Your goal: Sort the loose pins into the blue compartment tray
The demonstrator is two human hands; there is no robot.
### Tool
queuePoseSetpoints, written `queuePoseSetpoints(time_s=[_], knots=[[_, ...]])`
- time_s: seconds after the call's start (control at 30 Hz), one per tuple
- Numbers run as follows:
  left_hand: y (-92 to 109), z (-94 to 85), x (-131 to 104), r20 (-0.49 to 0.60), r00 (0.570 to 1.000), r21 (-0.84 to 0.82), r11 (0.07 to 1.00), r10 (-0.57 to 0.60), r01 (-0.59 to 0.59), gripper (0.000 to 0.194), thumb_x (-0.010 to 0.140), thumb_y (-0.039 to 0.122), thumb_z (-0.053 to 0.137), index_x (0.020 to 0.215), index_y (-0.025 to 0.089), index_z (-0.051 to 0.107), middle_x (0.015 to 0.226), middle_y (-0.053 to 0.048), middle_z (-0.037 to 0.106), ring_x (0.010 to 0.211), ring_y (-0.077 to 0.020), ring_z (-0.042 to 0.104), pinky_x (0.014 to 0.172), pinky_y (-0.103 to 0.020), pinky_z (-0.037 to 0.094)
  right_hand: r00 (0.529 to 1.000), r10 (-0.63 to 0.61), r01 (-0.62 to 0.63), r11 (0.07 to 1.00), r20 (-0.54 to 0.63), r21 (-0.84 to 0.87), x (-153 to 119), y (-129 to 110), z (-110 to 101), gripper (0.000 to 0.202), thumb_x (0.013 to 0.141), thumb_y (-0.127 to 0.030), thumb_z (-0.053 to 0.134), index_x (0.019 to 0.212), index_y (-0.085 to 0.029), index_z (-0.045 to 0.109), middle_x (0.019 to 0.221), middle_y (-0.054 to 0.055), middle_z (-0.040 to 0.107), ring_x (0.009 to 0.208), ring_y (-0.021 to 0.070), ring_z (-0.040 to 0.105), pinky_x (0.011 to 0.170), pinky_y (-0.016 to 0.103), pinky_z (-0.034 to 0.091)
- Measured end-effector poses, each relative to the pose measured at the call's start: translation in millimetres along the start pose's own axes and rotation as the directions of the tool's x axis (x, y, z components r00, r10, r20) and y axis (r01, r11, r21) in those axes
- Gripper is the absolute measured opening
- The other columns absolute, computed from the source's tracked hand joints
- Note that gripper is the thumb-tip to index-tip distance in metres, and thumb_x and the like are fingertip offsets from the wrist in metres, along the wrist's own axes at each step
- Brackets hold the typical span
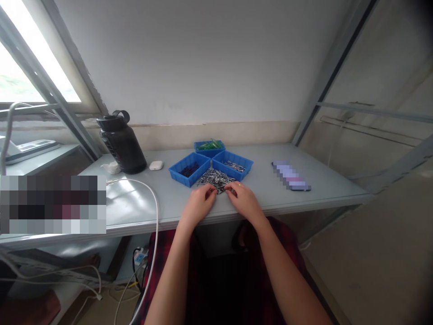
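Left hand [202,201] and right hand [246,201] at near edge of loose metal pin pile [216,176] on tabletop [262,185], fingers curled; can't tell if gripping. Looks partway: pins in right blue tray [246,172], dark pieces [190,169] in left blue tray [179,178], pile left.

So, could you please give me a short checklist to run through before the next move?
1. Left hand and right hand at the near edge of the metal pile: ok.
2. What the fingertips hold: cannot tell, too small.
3. Loose pieces kept off the table: not ok, the pile lies on it.
4. Three blue trays upright: ok.
5. White cable apart from both hands: ok.
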State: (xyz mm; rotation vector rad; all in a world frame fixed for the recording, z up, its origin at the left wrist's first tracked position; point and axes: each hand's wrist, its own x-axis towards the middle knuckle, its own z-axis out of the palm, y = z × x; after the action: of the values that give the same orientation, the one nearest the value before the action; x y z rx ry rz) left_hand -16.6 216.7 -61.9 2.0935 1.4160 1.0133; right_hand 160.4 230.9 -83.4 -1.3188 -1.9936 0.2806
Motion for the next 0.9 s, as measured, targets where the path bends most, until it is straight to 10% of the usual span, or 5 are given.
queuePoseSetpoints(time_s=[0.9], knots=[[-0.8,0.4,-0.2,0.003,1.0,-0.013,1.0,0.016,-0.016,0.019,0.088,0.027,0.044,0.086,0.022,0.062,0.08,-0.002,0.069,0.076,-0.0194,0.062,0.071,-0.028,0.042,0.998,-0.04,0.047,0.982,-0.043,0.183,-0.4,-4.8,-6.6,0.025,0.094,-0.023,0.036,0.098,-0.023,0.06,0.095,0.005,0.063,0.092,0.0197,0.059,0.085,0.032,0.044]])
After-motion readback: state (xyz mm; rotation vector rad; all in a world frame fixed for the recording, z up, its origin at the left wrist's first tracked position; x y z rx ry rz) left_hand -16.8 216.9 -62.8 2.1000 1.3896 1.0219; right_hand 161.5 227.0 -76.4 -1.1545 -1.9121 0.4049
